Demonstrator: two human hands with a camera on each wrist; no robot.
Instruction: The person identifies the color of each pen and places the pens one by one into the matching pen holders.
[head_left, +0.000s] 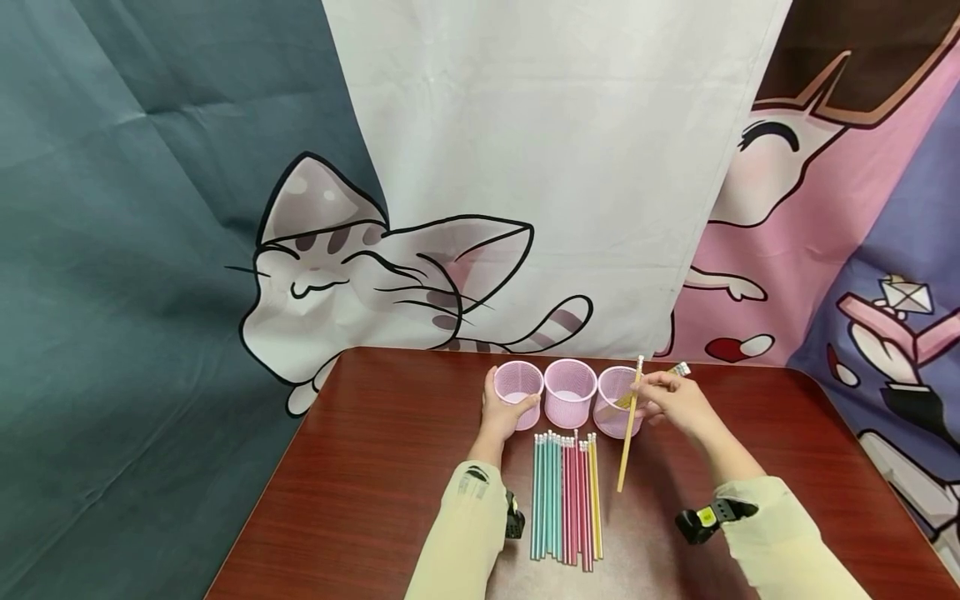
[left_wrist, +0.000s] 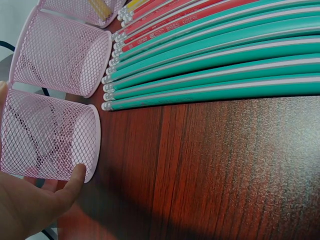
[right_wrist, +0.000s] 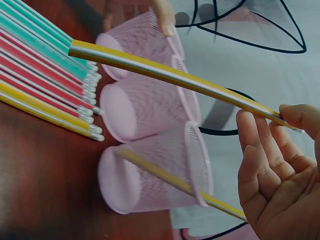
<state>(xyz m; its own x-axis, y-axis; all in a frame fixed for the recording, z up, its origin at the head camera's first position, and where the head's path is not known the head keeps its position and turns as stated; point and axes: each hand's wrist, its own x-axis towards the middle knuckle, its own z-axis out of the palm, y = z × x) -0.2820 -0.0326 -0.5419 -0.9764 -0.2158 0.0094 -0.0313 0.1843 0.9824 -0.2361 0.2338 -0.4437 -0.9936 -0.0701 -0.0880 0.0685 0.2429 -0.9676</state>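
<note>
Three pink mesh pencil cups stand side by side at the back of the table. My left hand [head_left: 498, 419] holds the left cup [head_left: 519, 377], with its thumb on the near side and fingers round the far left side. Above and in front of the right cup [head_left: 609, 414], my right hand [head_left: 681, 405] pinches a yellow pencil [head_left: 628, 442] near its eraser end; the other end points down toward me. Yellow pencils [right_wrist: 160, 172] lean inside the right cup, erasers sticking out past the rim. The middle cup [head_left: 570, 398] has nothing visible inside.
In front of the cups lies a row of teal pencils [head_left: 546, 500], red pencils [head_left: 574, 517] and yellow pencils [head_left: 596, 500], erasers toward the cups. The brown wooden table [head_left: 360, 483] ends at a printed cloth [head_left: 480, 150] hanging behind.
</note>
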